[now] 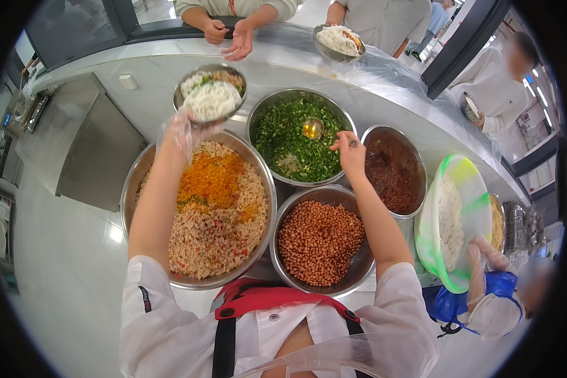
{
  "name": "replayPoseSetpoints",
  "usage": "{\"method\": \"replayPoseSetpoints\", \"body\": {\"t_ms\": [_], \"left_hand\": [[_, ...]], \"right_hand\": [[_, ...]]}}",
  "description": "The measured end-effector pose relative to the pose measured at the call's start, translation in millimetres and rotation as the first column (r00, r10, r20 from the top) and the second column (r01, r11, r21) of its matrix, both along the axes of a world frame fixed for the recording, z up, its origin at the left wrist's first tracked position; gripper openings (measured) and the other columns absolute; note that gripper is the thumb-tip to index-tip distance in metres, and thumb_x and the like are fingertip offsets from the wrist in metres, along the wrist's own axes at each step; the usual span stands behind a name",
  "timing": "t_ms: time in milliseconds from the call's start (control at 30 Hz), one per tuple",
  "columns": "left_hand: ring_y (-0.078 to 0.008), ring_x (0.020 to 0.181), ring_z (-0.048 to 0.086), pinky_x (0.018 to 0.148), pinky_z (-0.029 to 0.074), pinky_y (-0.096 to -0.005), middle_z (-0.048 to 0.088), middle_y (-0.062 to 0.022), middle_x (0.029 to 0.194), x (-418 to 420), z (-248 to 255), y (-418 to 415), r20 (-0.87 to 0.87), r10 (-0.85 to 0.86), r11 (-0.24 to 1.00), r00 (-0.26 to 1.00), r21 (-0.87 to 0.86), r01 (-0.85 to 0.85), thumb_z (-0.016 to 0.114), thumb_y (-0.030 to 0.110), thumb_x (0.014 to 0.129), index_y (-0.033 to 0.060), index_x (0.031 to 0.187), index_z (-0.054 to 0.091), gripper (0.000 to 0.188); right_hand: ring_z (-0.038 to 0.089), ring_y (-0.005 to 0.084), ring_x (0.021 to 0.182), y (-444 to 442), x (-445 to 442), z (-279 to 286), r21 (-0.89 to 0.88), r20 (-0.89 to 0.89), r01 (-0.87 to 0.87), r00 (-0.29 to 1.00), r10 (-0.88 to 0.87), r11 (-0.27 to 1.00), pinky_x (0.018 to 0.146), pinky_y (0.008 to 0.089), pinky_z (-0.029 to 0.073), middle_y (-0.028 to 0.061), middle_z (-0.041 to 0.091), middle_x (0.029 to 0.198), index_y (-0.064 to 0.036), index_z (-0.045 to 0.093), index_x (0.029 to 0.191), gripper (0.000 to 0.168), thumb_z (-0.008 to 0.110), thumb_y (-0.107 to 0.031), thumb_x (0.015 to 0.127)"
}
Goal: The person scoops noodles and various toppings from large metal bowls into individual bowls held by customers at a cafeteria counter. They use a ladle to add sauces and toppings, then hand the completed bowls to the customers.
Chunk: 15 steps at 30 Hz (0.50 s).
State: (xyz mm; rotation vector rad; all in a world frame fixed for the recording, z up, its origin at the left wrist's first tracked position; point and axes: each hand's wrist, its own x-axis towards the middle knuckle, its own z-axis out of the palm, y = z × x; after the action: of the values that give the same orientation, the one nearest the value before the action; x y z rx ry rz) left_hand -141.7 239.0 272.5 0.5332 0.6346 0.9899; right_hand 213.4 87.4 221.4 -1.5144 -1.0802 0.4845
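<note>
My left hand (189, 130), in a clear plastic glove, grips the near rim of a metal bowl (176, 97) and holds it out towards the counter. White noodles (215, 100) fill the bowl, with minced topping and greens at its far side. My bare right hand (350, 150) holds a ladle (313, 128) with yellowish liquid in its cup, above a metal basin of chopped greens (283, 123). Below my left forearm is a large basin of minced topping (212, 245) with an orange patch. Between my arms stands a basin of peanuts (319, 241).
A pot of dark red chili sauce (392, 175) stands right of my right hand. Farther right, a gloved co-worker (489, 293) reaches to a green-and-white tub (472, 208) of noodles. People stand behind the plastic-covered counter (283, 45); one holds a noodle bowl (335, 53). A steel cabinet (99, 151) is left.
</note>
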Motion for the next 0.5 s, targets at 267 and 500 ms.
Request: {"method": "replayPoseSetpoints", "body": {"t_ms": [267, 500], "left_hand": [[-0.0426, 0.1, 0.052, 0.08, 0.045, -0.0601, 0.05, -0.0231, 0.114, 41, 35, 93, -0.097, 0.107, 0.994, 0.99, -0.004, -0.108, 0.031, 0.006, 0.079, 0.0008, 0.124, 0.036, 0.046], [-0.0445, 0.113, 0.041, 0.089, 0.04, -0.0618, 0.037, -0.0265, 0.127, 58, 77, 96, -0.113, 0.1, 0.986, 0.989, 0.147, -0.083, 0.027, -0.001, 0.071, -0.0028, 0.13, 0.024, 0.059]], "right_hand": [[0.061, 0.0251, 0.074, 47, -17, -100, 0.05, 0.561, -0.128, 0.824, 0.078, 0.991, 0.065, 0.0349, 0.049, 0.0146, 0.059, 0.088, 0.0, 0.057, 0.097, 0.017, 0.053, -0.012, 0.086], [0.062, 0.0254, 0.072, 51, -56, -118, -0.107, 0.459, -0.213, 0.856, 0.239, 0.971, 0.063, 0.0324, 0.049, 0.0163, 0.06, 0.09, 0.001, 0.057, 0.098, 0.018, 0.052, -0.011, 0.086]]}}
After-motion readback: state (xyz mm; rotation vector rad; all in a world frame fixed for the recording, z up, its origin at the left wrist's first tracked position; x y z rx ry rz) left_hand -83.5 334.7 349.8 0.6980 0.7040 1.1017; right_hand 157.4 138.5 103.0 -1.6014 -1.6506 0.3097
